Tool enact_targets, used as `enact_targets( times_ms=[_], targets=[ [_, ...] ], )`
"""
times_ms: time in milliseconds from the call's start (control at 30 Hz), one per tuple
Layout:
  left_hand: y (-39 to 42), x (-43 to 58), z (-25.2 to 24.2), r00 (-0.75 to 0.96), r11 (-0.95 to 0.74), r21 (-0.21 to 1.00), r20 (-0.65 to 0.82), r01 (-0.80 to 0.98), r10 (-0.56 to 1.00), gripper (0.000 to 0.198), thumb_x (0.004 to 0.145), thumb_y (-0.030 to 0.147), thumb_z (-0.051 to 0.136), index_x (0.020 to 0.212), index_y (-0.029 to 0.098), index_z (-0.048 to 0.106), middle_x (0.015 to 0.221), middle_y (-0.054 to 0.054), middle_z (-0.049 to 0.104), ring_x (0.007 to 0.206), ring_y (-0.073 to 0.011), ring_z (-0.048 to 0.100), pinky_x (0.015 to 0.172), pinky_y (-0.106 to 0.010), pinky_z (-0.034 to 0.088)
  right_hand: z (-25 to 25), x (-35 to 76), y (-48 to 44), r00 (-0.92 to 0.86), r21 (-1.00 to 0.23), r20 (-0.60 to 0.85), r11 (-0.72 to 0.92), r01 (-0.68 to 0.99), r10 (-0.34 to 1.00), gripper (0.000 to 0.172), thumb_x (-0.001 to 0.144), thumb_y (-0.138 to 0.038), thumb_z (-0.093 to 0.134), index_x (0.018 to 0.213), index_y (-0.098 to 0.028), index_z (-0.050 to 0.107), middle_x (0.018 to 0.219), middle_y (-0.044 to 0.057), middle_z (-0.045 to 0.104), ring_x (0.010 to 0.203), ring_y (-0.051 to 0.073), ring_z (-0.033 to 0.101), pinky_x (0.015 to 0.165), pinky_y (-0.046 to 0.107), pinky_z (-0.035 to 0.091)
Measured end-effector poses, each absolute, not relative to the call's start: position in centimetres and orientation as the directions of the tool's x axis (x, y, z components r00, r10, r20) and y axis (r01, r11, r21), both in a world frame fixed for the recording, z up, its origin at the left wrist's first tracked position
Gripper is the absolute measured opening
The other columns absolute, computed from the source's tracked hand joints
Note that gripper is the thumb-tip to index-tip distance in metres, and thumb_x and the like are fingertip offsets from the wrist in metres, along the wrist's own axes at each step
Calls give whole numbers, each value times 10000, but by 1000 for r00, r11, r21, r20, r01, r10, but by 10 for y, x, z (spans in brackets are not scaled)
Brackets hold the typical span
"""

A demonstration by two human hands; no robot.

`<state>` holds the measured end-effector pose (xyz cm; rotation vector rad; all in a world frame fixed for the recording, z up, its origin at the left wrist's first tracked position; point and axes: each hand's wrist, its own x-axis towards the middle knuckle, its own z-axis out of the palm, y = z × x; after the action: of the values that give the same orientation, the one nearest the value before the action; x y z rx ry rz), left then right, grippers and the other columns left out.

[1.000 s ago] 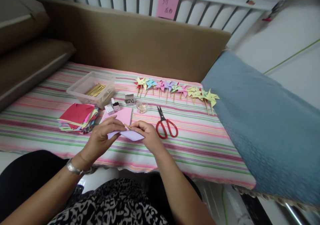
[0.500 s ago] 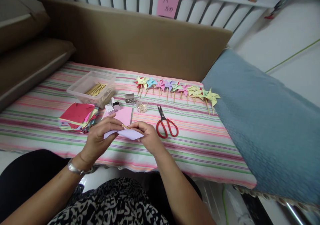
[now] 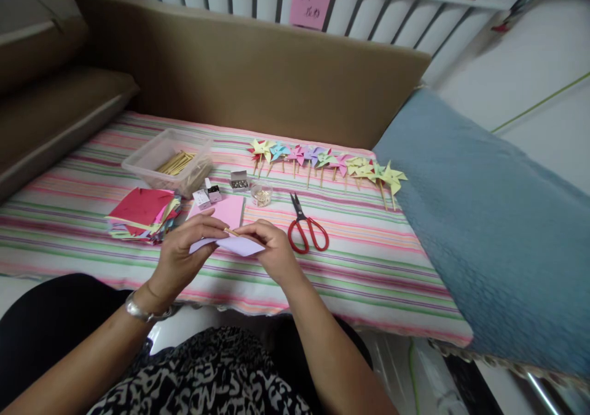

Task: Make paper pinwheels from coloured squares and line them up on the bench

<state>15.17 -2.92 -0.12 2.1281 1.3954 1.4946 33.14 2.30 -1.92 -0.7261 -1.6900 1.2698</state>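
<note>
Between my hands, a sheet of lavender paper (image 3: 240, 246) is held just above the table's near part. My left hand (image 3: 187, 243) pinches its left side, fingers over the top and thumb beneath. At the right side my right hand (image 3: 271, 246) is closed on the paper and on a thin wooden stick (image 3: 232, 232), which lies along the paper's far edge. Most of the stick is hidden by the fingers. Just beyond my hands lies a pink sheet (image 3: 230, 209). Red-handled scissors (image 3: 302, 224) rest right of my right hand.
Left are a stack of coloured paper squares (image 3: 142, 209) and a clear plastic box (image 3: 161, 175) of wooden sticks. Small boxes of pins (image 3: 239, 182) and a little round tub (image 3: 261, 195) stand mid-table. A row of paper pinwheels (image 3: 313, 157) lies before the cardboard panel (image 3: 258, 77).
Almost nothing differs. The paper's left edge has shifted very slightly left between my fingers, and the whole view has moved a little.
</note>
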Motion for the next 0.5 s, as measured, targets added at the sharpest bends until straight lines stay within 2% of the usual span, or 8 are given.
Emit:
enact_targets(
  times_ms=[500],
  targets=[
    [-30,153,-1,40,-542,630,631,556,775,199,760,67,604,832,229,696,865,-9,727,827,-165,676,949,-411,485,-20,332,22,-434,-919,366,393,-29,824,141,841,-210,627,916,-231,744,788,29,631,746,142,596,681,265,451]
  ],
)
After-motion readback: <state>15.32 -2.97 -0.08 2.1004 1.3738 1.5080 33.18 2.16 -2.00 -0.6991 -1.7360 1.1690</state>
